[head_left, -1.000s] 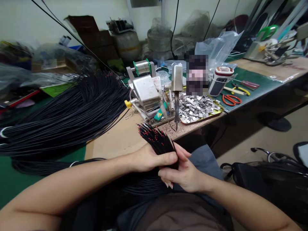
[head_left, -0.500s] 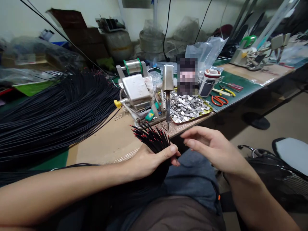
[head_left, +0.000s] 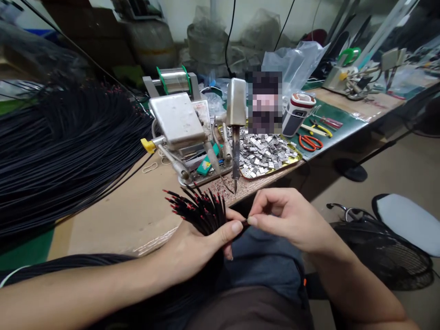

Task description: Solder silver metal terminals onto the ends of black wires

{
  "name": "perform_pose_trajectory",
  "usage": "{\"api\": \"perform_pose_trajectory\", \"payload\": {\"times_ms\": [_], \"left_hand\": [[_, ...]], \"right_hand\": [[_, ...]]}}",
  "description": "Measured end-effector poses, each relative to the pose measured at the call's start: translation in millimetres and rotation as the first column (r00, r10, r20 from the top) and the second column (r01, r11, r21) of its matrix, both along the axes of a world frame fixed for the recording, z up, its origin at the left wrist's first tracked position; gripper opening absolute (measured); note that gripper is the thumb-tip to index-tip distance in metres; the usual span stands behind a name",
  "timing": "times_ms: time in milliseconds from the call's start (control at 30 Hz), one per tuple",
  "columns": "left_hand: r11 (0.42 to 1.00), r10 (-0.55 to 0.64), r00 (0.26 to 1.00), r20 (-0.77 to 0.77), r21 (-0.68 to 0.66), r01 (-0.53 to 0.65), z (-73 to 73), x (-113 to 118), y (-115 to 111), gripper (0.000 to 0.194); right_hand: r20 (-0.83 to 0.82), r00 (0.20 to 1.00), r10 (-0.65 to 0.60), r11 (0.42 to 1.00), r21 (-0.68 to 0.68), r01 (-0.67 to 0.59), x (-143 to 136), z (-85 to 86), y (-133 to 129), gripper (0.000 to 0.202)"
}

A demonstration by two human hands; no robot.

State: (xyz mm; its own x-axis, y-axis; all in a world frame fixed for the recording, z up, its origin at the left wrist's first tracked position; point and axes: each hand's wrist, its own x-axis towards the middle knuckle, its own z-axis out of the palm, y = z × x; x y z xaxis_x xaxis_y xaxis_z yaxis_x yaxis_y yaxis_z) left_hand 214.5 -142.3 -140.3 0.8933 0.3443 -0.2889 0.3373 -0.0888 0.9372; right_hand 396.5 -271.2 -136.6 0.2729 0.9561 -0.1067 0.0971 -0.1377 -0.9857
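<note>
My left hand [head_left: 209,240] is wrapped round a thick bundle of black cables [head_left: 199,206], whose stripped ends show red tips. Between its thumb and forefinger a single dark cable end [head_left: 245,223] sticks out to the right. The thumb and forefinger of my right hand [head_left: 285,220] pinch that end, close by the left thumb; its very tip is hidden by the fingers. Just above and beyond my hands, the soldering iron [head_left: 235,158] points straight down from its holder, apart from both hands. Behind it, a shallow tray [head_left: 298,159] holds a heap of small metal USB connectors [head_left: 263,153].
A solder machine [head_left: 178,119] with a solder wire spool [head_left: 174,80] stands behind the bundle. A large coil of black cables [head_left: 68,151] covers the bench's left. Orange-handled scissors [head_left: 310,142], yellow-handled pliers [head_left: 323,130] and a screwdriver [head_left: 332,122] lie right. A chair [head_left: 405,224] stands lower right.
My right hand has moved left to my left hand, and its fingers have closed on the single cable end. The bundle has shifted left and slightly down in view.
</note>
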Motion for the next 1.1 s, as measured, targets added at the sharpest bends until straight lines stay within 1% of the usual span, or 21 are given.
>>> {"api": "perform_pose_trajectory", "payload": {"times_ms": [67,167,233,300,367,400,433,467,500,533,567,600,633,700,767,833,933,1100], "left_hand": [[0.999,0.016,1.0,-0.014,0.04,-0.015,-1.1,0,3,0.04],[0.998,0.012,1.0,-0.009,0.054,-0.011,0.1,1,7,0.038],[0.998,0.005,1.0,-0.009,0.059,-0.004,1.6,2,8,0.04],[0.996,0.01,1.0,-0.021,0.088,-0.008,2.5,1,8,0.042],[0.994,0.017,0.999,-0.031,0.107,-0.014,2.0,0,8,0.045],[0.993,0.025,0.999,-0.033,0.112,-0.021,1.3,0,8,0.045],[0.993,0.037,0.999,-0.033,0.114,-0.034,0.5,0,8,0.046],[0.993,0.052,0.998,-0.034,0.11,-0.048,-0.3,0,8,0.046],[0.992,0.072,0.997,-0.033,0.108,-0.068,-1.1,1,8,0.046],[0.99,0.098,0.995,-0.033,0.106,-0.094,-1.7,2,8,0.047],[0.988,0.126,0.991,-0.035,0.099,-0.122,-2.0,3,8,0.047],[0.984,0.159,0.987,-0.038,0.084,-0.155,-2.2,4,8,0.048],[0.981,0.189,0.981,-0.041,0.061,-0.187,-2.2,5,8,0.049],[0.973,0.232,0.972,-0.045,0.012,-0.232,-2.2,6,9,0.054],[0.973,0.229,0.973,-0.037,-0.015,-0.23,-2.6,7,11,0.058],[0.98,0.2,0.979,-0.032,-0.013,-0.2,-3.5,7,13,0.058],[0.98,0.194,0.98,-0.038,-0.033,-0.195,-5.1,8,15,0.055],[0.965,0.242,0.97,-0.003,-0.101,-0.242,-5.8,10,16,0.055]], "right_hand": [[-0.11,0.994,-0.024,0.999,0.024,0.027,-2,-5.0,3,0.016],[-0.257,0.966,-0.021,0.988,0.14,0.058,-13,-12.8,8,0.018],[-0.325,0.946,0.002,0.975,0.209,0.069,-20,-15.6,10,0.019],[-0.349,0.936,0.042,0.97,0.239,0.045,-21,-15.2,11,0.021],[-0.291,0.951,0.106,0.973,0.227,-0.039,-11,-13.0,12,0.018],[-0.212,0.972,0.105,0.973,0.222,-0.057,-2,-12.2,13,0.016],[-0.092,0.994,0.053,0.973,0.227,-0.031,11,-12.2,14,0.014],[0.055,0.996,-0.072,0.962,0.266,0.055,26,-13.4,17,0.011],[0.204,0.938,-0.281,0.923,0.325,0.205,43,-16.0,20,0.009],[0.318,0.806,-0.499,0.841,0.402,0.362,60,-19.8,24,0.009],[0.406,0.677,-0.615,0.781,0.433,0.45,77,-24.5,27,0.014],[0.477,0.594,-0.647,0.762,0.432,0.483,91,-29.7,31,0.019],[0.526,0.558,-0.642,0.767,0.423,0.483,103,-34.7,35,0.021],[0.617,0.517,-0.594,0.803,0.417,0.425,116,-42.7,40,0.024],[0.684,0.475,-0.554,0.831,0.415,0.371,119,-46.6,42,0.023],[0.716,0.448,-0.536,0.841,0.408,0.355,116,-47.2,42,0.022],[0.682,0.459,-0.569,0.82,0.426,0.383,111,-46.1,42,0.016],[0.511,0.534,-0.674,0.739,0.463,0.49,111,-47.1,44,0.014]]}}
